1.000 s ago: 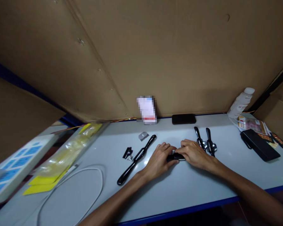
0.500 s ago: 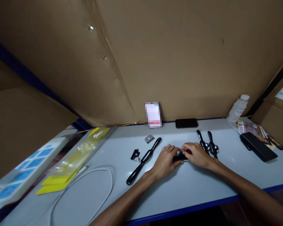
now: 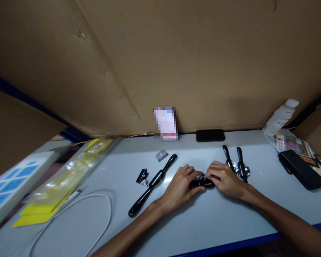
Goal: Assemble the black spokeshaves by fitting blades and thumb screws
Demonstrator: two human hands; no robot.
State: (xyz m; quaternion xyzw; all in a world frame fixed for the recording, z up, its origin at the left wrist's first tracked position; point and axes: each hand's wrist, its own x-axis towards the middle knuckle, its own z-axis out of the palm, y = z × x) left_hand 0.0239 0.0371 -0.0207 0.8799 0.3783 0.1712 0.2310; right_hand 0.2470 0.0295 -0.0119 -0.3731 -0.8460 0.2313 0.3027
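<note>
Both hands meet at the middle of a pale grey table. My left hand has its fingers curled round the left end of a small black part lying on the table. My right hand pinches the same part from the right, fingers closed over its top. A long black handle-shaped tool lies just left of my left hand. Two black clamp-like tools lie side by side just beyond my right hand.
A small black clip and a grey metal piece lie near the long tool. A black phone rests against the cardboard wall. A white bottle, leaflets and a black case sit right. A white cable and yellow packet lie left.
The view swung right and back again. Both hands stayed on the small black part, with the fingers shifting slightly on it.
</note>
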